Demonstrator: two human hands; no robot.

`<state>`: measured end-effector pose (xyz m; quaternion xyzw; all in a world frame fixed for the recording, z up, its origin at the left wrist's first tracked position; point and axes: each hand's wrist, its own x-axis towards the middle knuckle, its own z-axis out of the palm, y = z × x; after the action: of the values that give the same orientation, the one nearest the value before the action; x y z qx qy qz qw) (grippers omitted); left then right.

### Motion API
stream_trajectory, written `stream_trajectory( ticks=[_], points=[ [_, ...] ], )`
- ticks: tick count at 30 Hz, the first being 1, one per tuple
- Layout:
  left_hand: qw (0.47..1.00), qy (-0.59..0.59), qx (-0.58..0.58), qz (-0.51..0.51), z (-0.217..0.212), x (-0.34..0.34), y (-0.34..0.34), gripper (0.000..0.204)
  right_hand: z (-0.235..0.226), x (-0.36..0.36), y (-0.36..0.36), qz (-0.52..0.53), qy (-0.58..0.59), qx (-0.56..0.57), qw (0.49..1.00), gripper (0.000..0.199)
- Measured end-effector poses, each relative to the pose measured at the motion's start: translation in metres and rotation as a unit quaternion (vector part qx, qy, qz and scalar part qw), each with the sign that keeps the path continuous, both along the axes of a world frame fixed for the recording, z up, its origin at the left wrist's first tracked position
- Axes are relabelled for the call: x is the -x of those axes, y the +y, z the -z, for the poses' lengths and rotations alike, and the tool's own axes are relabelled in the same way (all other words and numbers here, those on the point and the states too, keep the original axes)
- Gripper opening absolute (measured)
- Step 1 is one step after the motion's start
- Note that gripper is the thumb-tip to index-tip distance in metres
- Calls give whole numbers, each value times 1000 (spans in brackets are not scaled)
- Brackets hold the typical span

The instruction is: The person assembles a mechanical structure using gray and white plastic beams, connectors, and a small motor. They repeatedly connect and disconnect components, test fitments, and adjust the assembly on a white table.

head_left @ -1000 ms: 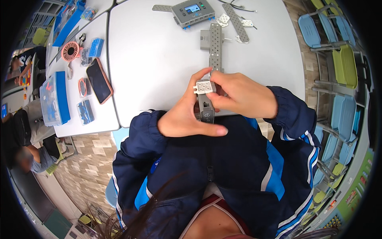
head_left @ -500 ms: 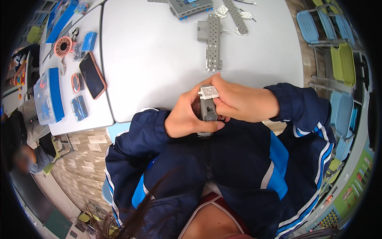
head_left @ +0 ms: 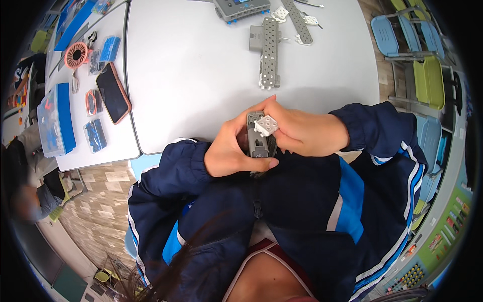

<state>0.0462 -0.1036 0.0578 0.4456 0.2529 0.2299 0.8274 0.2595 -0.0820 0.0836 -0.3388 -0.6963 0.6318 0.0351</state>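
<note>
Close to my chest, at the table's near edge, my left hand (head_left: pixel 224 153) is wrapped round a grey plastic motor block (head_left: pixel 257 147). A white plastic corner connector (head_left: pixel 265 125) with round holes sits tilted against the block's upper part. My right hand (head_left: pixel 309 133) pinches the connector from the right, its fingertips partly hidden behind the two parts. Whether the connector is pegged into the block or only touches it, I cannot tell. Farther off lies a grey perforated beam (head_left: pixel 270 55) with another grey block (head_left: pixel 255 38) at its left side.
A grey controller box (head_left: pixel 244 7) stands at the far edge, with loose white connectors (head_left: pixel 279 14) and a second beam (head_left: pixel 298 22). On the left table are a phone (head_left: pixel 113 93), a pink fan (head_left: pixel 76 54) and parts boxes (head_left: pixel 56 121). Chairs (head_left: pixel 428 83) stand at right.
The white connector has turned from lying square on the block's top end to a tilted angle, a little lower and off to the right. Both hands keep their hold.
</note>
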Motion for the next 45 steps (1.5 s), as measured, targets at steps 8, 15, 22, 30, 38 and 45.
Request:
stream_trajectory(
  ticks=[8, 15, 22, 30, 38, 45],
  points=[
    [998, 49, 25, 7, 11, 9, 22, 92, 2, -6, 8, 146, 73, 79, 983, 21],
    [991, 4, 104, -78, 3, 28, 57, 80, 1, -57, 38, 352, 137, 61, 924, 23],
    [971, -111, 126, -169, 13, 27, 72, 73, 81, -156, 30, 592, 134, -72, 792, 29],
    [922, -98, 85, -364, 6, 0, 64, 55, 98, -125, 29, 562, -259, -433, 656, 43],
    [842, -174, 40, -509, 2, -36, 60, 59, 22, 31, 13, 352, 39, -499, 791, 50],
    [857, -87, -68, -503, 6, -39, 66, 56, 36, 39, 64, 184, -16, -581, 793, 33]
  ],
)
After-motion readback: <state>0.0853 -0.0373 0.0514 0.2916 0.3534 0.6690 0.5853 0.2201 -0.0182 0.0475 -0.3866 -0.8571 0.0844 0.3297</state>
